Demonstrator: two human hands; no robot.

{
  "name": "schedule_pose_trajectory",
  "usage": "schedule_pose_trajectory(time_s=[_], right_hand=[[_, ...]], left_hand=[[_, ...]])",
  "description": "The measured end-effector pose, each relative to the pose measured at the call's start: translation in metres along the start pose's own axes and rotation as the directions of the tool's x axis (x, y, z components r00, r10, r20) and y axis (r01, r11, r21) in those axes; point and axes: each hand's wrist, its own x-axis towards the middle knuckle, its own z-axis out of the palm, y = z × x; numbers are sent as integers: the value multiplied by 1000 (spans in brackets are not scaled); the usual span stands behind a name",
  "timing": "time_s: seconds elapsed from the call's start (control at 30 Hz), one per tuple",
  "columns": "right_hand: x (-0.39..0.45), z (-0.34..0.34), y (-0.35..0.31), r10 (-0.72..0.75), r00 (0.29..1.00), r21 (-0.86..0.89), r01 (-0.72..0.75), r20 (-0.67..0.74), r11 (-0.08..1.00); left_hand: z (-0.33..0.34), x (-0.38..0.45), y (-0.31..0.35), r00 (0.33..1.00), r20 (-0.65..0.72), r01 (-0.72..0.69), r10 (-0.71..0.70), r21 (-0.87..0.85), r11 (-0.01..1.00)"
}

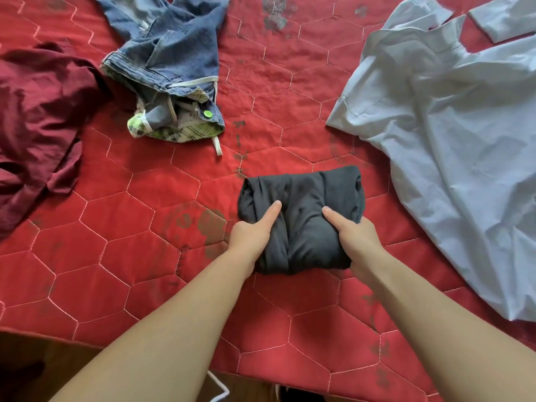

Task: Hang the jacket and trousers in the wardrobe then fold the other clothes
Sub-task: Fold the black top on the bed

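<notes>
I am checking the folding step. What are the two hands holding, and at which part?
Both hold the folded dark grey garment at its near side edges: left hand on its left, right hand on its right, thumbs on top.

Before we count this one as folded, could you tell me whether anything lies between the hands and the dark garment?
Nothing visible does: the left hand and right hand already grip the folded dark garment directly, thumbs on top, on the red quilt.

Two bare forearms, left hand (251, 232), right hand (356, 237), sleeveless.
</notes>
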Motion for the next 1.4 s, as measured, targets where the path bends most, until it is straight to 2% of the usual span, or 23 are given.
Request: schedule_pose_trajectory(time_s=[0.07,0.13,0.2,0.27,0.47,0.57,0.63,0.73,0.83,0.9,1.07,1.2,1.4], right_hand=[[-4,-11,-4,-31,997,55,27,74,998],[-7,-26,-6,-46,991,102,33,127,994],[-14,-39,-9,-75,986,97,61,151,993],[-24,-44,-9,-111,980,71,100,163,992],[-92,-11,-23,-252,961,-12,255,111,967],[-162,20,-56,-344,929,-41,352,135,935],[-217,43,-90,-438,883,-49,451,171,891],[-310,83,-149,-553,795,-8,573,248,819],[-408,117,-195,-611,715,64,631,340,773],[-464,131,-214,-641,662,96,662,388,743],[-573,173,-243,-663,534,147,711,525,688],[-637,214,-253,-633,416,156,744,653,650],[-690,298,-243,-525,263,171,750,809,639]], left_hand=[[-4,-1,-7,975,212,99,-65,-154,983],[-11,-4,-16,931,359,161,-59,-261,952],[-20,-12,-24,904,427,168,-8,-338,926],[-30,-25,-28,907,418,134,50,-399,907],[-89,-80,-17,981,103,-101,162,-440,892],[-155,-135,7,976,-38,-214,216,-395,894],[-211,-176,27,954,-154,-298,259,-357,885],[-301,-248,63,895,-286,-429,344,-335,839],[-382,-332,85,814,-408,-548,413,-303,780],[-428,-378,89,745,-488,-617,455,-246,747],[-517,-467,82,609,-628,-743,485,-236,626],[-572,-511,59,536,-738,-767,410,-224,601],[-635,-548,8,445,-878,-739,174,-250,626]])
